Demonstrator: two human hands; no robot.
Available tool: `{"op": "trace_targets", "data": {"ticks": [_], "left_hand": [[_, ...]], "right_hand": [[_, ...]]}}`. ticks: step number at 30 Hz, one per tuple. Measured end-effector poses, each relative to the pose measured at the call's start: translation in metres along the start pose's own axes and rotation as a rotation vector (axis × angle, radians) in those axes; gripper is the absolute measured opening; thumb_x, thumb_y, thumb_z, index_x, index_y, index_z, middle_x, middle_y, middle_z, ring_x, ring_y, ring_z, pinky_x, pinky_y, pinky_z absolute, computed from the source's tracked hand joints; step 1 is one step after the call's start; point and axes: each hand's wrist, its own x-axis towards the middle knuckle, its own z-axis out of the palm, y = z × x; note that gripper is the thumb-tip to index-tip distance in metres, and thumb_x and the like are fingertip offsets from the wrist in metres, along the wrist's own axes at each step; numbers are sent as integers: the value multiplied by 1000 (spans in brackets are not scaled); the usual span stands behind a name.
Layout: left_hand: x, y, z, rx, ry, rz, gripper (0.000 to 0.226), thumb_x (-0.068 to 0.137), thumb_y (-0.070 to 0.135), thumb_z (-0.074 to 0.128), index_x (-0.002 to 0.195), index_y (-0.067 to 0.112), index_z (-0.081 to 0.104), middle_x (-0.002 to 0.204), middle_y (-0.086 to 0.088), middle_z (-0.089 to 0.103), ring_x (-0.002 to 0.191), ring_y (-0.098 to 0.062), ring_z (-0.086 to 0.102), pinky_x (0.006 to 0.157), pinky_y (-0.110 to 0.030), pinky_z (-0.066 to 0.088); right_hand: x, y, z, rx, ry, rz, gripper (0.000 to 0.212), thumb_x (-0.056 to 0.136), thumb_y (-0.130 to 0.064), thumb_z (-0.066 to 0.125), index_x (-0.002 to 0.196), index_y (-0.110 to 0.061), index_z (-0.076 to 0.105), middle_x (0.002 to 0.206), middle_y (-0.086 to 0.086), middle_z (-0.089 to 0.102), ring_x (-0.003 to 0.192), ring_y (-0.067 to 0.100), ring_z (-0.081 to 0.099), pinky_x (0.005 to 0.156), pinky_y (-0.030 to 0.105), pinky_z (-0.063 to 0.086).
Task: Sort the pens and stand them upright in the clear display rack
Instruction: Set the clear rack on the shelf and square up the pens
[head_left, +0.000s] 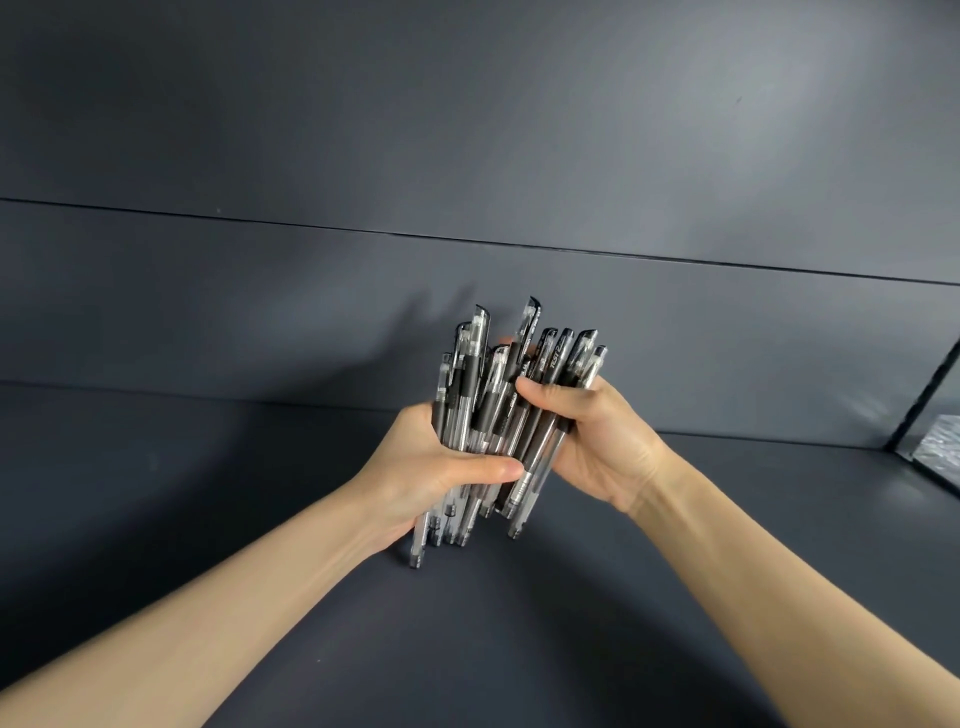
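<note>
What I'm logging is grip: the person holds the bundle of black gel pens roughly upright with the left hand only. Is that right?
No, with both hands. In the head view the left hand grips the roughly upright bundle of black gel pens from one side and the right hand grips it from the other.

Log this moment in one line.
left hand: grips pens | right hand: grips pens | pens: one bundle, roughly upright, over table

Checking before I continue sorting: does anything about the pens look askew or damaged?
No damage visible. The black pens, gripped between left hand and right hand, are unevenly bundled: ends staggered, the right group leans rightward, and the lowest pen hangs at the bottom left.
</note>
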Motion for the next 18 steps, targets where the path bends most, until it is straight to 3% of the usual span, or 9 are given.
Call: {"op": "trace_targets", "data": {"ticks": [7, 12, 16, 18], "left_hand": [[1, 0, -2, -8, 63, -8, 38, 63, -3, 82, 97, 10, 69, 90, -5, 75, 86, -18, 72, 67, -19, 55], [3, -3, -8, -52, 126, -32, 29, 63, 3, 82, 88, 14, 74, 89, -10, 74, 88, -23, 71, 82, -35, 54], [2, -3, -10, -80, 85, -45, 21, 70, 4, 79, 87, 15, 74, 88, -13, 74, 88, -24, 71, 79, -33, 54], [1, -2, -8, -84, 50, -31, 24, 70, 3, 78, 91, 14, 73, 89, -13, 74, 88, -24, 71, 72, -28, 56]], "right_hand": [[1, 6, 2, -48, 78, 7, 24, 97, -8, 47, 112, 1, 63, 113, 19, 67, 102, 33, 66, 83, 43, 56], [3, 3, -1, -65, 277, -93, 25, 98, -6, 44, 115, 2, 61, 106, 13, 68, 92, 21, 67, 72, 33, 58], [3, 7, 0, -164, 432, -109, 19, 97, -17, 51, 100, -7, 67, 87, 3, 54, 65, 9, 49, 46, 19, 41], [4, 8, 3, -189, 421, -105, 17, 93, -23, 58, 87, -9, 63, 78, 2, 44, 59, 9, 38, 43, 19, 32]]}}
